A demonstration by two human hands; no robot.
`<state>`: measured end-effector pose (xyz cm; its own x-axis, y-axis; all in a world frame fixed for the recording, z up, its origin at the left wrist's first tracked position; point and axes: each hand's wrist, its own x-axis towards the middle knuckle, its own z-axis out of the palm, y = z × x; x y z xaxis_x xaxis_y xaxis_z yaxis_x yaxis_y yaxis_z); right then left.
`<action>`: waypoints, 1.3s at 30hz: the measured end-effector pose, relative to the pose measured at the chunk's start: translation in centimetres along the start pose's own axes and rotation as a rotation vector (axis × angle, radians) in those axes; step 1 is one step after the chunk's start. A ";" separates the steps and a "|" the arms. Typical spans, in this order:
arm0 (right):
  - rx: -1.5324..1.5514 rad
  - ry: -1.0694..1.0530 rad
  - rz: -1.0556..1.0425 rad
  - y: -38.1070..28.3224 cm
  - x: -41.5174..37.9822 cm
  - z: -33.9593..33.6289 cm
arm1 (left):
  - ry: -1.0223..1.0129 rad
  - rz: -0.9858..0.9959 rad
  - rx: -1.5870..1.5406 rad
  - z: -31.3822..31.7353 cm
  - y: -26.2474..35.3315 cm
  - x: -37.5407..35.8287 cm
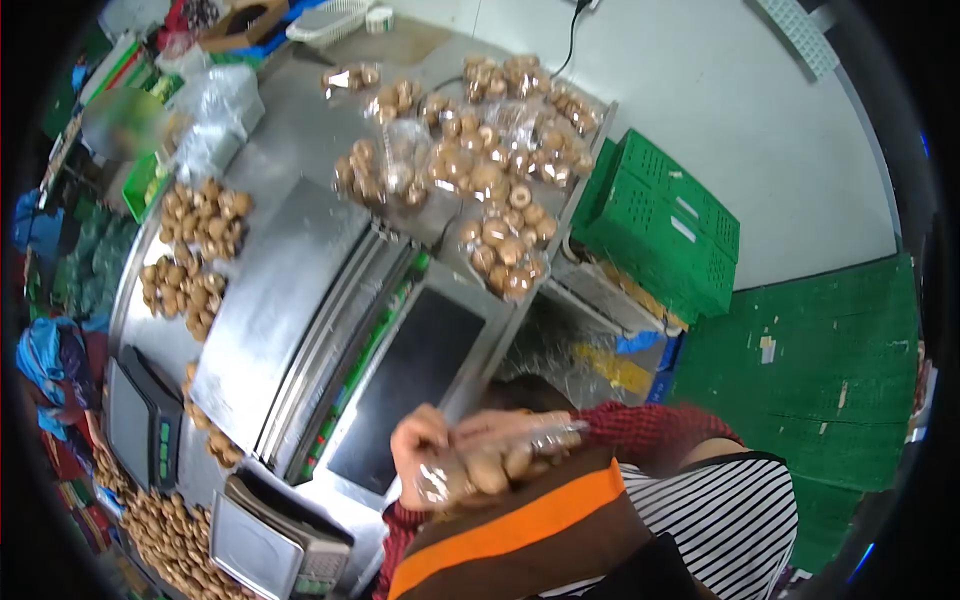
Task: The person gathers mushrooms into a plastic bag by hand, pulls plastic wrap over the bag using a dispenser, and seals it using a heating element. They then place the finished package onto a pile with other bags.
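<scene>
A clear plastic bag of brown mushrooms (490, 468) lies in front of the brown and orange apron. My left hand (415, 450) has its fingers closed on the near-left end of the bag. Along the bag's upper edge is my right hand (485, 424), blurred and partly hidden, its fingers pressed to the plastic. Just beyond the hands is a machine with a dark flat plate (405, 385). Several packed bags of mushrooms (490, 180) lie on the steel table past it.
Loose mushrooms (205, 220) lie at the left, with more in a heap (170, 540) near two scales (255, 540). Green crates (655, 225) stand at the right beside the table's edge. A white basket (330, 22) is at the back. Another person's blue sleeve (42, 350) shows far left.
</scene>
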<state>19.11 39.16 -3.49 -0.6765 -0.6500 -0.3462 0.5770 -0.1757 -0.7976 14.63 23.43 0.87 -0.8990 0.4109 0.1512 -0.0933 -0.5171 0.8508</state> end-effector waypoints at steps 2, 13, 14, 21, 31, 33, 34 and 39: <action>0.059 -0.035 0.080 -8.9 -3.0 1.4 | 0.047 -0.120 -0.235 1.2 2.1 -0.6; -0.059 0.410 -0.096 -8.9 -3.9 -6.6 | -0.121 -0.914 -0.369 -1.8 1.4 2.0; -0.100 0.497 -0.186 -8.9 -2.5 -8.9 | 0.041 -0.843 -0.054 -1.0 3.0 4.2; 0.658 0.699 -0.510 -19.5 4.3 -17.1 | 0.584 -0.090 0.003 -9.5 11.2 7.1; -0.338 0.118 -0.139 -27.5 36.1 -2.4 | 1.543 0.231 0.382 -36.4 15.7 -3.4; -0.370 -0.076 0.013 -25.3 43.2 1.5 | 1.538 0.161 0.517 -42.9 14.9 -4.1; -0.384 -0.161 0.097 -23.3 46.8 2.6 | 1.521 0.090 0.659 -46.2 14.3 -4.3; -0.633 -0.265 0.511 -13.3 59.2 6.6 | 1.435 -0.501 0.936 -54.2 14.3 -2.8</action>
<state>-25.58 -1.88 -10.09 -0.2278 -0.7024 -0.6744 0.3645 0.5807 -0.7280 -7.31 -25.81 -14.63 -0.5431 -0.7966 -0.2654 -0.6570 0.2064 0.7251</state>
